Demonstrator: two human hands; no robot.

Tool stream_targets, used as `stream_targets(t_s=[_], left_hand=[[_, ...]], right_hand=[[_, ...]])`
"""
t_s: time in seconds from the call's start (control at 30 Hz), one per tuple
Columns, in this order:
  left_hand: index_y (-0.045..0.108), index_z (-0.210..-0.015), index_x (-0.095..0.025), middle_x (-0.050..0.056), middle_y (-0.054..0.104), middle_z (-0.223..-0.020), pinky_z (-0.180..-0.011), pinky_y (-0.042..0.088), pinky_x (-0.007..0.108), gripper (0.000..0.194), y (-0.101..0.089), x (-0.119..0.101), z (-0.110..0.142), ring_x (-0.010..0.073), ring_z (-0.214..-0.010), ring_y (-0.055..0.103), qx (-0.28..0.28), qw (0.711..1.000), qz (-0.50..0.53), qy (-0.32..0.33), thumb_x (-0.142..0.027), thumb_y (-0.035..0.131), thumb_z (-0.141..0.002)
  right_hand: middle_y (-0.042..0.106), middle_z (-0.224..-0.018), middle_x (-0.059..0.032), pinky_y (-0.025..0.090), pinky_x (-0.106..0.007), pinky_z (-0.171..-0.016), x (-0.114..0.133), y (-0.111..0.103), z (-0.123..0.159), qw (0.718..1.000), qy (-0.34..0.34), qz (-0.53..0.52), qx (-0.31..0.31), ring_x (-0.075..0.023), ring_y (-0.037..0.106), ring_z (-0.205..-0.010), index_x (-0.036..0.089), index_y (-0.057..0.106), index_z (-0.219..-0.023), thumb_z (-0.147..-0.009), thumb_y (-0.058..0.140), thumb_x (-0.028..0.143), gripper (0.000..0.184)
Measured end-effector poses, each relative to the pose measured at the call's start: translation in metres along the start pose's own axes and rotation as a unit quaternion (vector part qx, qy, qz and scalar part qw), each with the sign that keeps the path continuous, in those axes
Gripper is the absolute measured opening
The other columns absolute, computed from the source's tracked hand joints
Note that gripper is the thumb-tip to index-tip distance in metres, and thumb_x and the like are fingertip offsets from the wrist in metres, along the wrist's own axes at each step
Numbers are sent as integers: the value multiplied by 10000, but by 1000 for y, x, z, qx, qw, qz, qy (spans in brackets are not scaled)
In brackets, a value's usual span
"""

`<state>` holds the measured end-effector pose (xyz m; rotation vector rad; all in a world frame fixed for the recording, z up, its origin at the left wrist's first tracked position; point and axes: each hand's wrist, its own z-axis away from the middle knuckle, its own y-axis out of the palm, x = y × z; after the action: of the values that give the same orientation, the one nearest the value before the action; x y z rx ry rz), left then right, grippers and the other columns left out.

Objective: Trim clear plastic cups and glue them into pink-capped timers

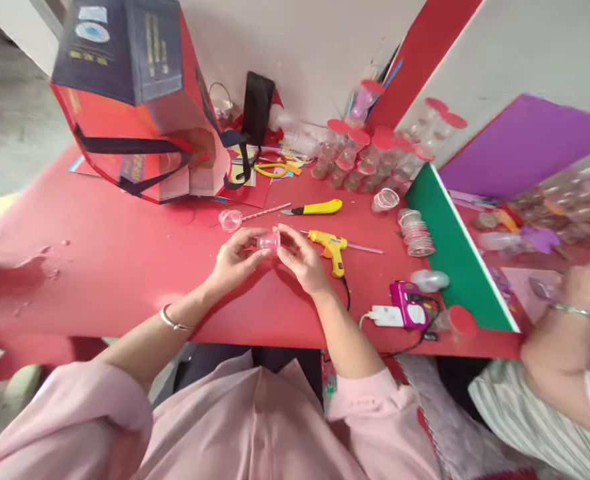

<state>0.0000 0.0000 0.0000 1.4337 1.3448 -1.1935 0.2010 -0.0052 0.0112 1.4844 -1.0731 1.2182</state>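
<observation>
Between both hands, above the red tabletop, I hold a small clear plastic cup (269, 243) lying sideways. My left hand (238, 259) is closed round its left end, and my right hand (301, 259) grips the rim at its right end. Just beyond the left fingers another clear cup (230, 220) rests on the table, with a thin striped stick (267, 212) beside it. A yellow-handled knife (319, 208) lies behind my right hand. To the right of that hand is a yellow glue gun (329, 244) with a glue stick in its back.
A large red and navy bag (139, 113) stands at the back left. Capped clear containers (359, 150) are grouped at the back right. A stack of cups (415, 232) lies by the green divider (442, 247). A purple power adapter (409, 305) sits front right; a co-worker's arm (559, 327) is beyond.
</observation>
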Motion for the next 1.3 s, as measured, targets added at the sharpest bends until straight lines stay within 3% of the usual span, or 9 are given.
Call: stream_targets(t_s=[0.27, 0.57, 0.8, 1.0, 1.17, 1.3], left_hand=[[748, -1241, -218, 106, 732, -1209, -752, 623, 280, 440, 0, -1, -1, 183, -955, 714, 0, 1000, -14, 25, -421, 862, -867], [753, -1256, -246, 97, 679, -1236, -735, 622, 274, 411, -1, 1, 1, 179, -985, 692, -4, 997, -51, 64, -377, 857, -880], [758, -1245, -255, 93, 662, -1222, -633, 585, 240, 391, -2, 2, -1, 144, -888, 666, -37, 990, -90, 102, -352, 853, -879], [725, -1295, -264, 87, 692, -1220, -618, 581, 233, 445, 1, 3, -1, 140, -875, 656, -44, 986, -107, 119, -312, 853, -872], [723, -1276, -238, 87, 732, -1202, -615, 576, 227, 442, 3, -5, 1, 142, -875, 670, -34, 989, -97, 105, -315, 859, -863], [741, -1281, -224, 70, 759, -1079, -598, 578, 227, 470, 2, -12, 2, 128, -777, 681, -10, 997, -59, 50, -351, 876, -848]], right_hand=[[706, -1440, -3, 502, -454, -1223, -6, 0, -4, 1000, 15, -18, -18, -241, 648, -1360, 385, 702, -1370, -898, 802, 538, 506], [637, -1545, 36, 423, -482, -1295, -5, -3, -2, 1000, 17, -8, 9, -246, 552, -1489, 419, 689, -1392, -961, 733, 520, 444], [715, -1439, -4, 496, -474, -1226, -6, -2, -3, 999, 31, -19, -24, -253, 645, -1375, 370, 719, -1349, -918, 770, 551, 470], [709, -1437, -23, 485, -480, -1234, -4, 0, -4, 999, 38, -12, -29, -259, 641, -1367, 357, 716, -1349, -885, 802, 573, 519], [669, -1467, -20, 486, -471, -1235, -6, -1, -4, 998, 49, -31, -18, -253, 611, -1391, 372, 681, -1386, -878, 804, 597, 569], [667, -1417, 2, 522, -454, -1204, -9, -3, -4, 996, 61, -69, -14, -233, 625, -1347, 403, 669, -1395, -874, 821, 568, 567]])
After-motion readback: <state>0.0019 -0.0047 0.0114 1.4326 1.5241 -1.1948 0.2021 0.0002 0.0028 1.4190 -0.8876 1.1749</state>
